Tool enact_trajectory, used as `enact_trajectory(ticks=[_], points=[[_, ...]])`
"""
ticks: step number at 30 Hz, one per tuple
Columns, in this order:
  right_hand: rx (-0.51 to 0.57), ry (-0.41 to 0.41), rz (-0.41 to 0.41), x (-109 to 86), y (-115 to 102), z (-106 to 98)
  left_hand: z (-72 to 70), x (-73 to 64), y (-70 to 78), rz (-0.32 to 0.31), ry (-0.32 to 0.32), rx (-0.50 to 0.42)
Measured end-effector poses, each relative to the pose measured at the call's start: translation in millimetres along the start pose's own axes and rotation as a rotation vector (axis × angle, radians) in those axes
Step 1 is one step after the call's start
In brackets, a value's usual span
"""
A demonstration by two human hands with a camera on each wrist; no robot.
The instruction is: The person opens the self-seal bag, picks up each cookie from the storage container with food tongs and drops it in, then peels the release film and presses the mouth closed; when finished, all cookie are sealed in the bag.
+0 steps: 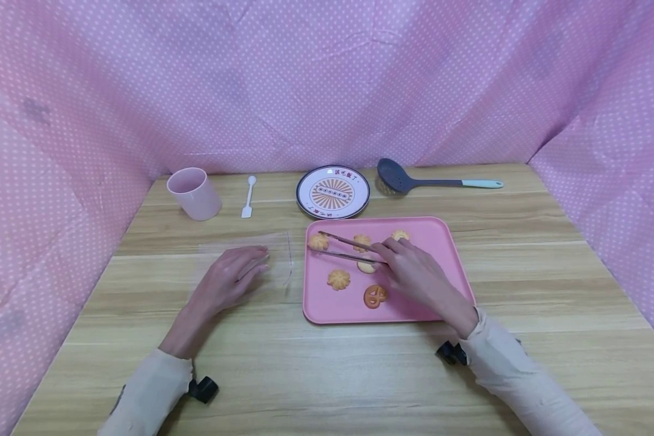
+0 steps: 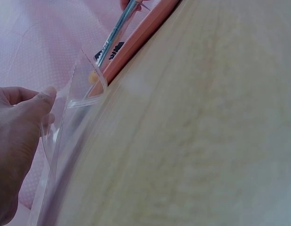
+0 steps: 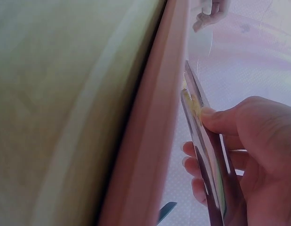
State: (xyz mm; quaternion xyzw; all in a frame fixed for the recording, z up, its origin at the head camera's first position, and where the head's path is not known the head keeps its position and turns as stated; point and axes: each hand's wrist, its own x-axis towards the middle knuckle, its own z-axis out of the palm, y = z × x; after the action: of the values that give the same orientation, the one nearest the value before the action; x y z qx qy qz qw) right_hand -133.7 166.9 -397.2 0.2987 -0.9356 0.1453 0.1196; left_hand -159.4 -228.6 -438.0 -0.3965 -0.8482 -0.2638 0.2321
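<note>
Beyond your right hand (image 1: 416, 269), fingers clamped on tongs (image 3: 229, 183), cookie (image 1: 318, 243) sits between tips; slack squeeze could drop it. Left hand (image 1: 231, 275) pinches clear bag (image 1: 279, 257).

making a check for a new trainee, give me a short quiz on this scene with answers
1. What utensil is in the right-hand grip?

2. Near which edge of the pink tray does the pretzel-shaped cookie lie, in the head view?
A) the far edge
B) the near edge
C) the right edge

3. True or false: the left-hand grip holds the pink cup.

Key:
1. Metal tongs.
2. B.
3. False; the left-hand grip holds a clear plastic bag.
</note>
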Motion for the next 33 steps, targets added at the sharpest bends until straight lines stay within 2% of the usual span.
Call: enact_trajectory(ticks=[13,33], points=[[0.006,0.029,-0.070,3.4,-12.5,3.1,0.1,0.3,-0.3,-0.001,-0.003,-0.001],[0.018,-0.042,-0.114,17.2,-35.4,9.8,-0.2,0.9,0.0,0.017,0.006,-0.005]])
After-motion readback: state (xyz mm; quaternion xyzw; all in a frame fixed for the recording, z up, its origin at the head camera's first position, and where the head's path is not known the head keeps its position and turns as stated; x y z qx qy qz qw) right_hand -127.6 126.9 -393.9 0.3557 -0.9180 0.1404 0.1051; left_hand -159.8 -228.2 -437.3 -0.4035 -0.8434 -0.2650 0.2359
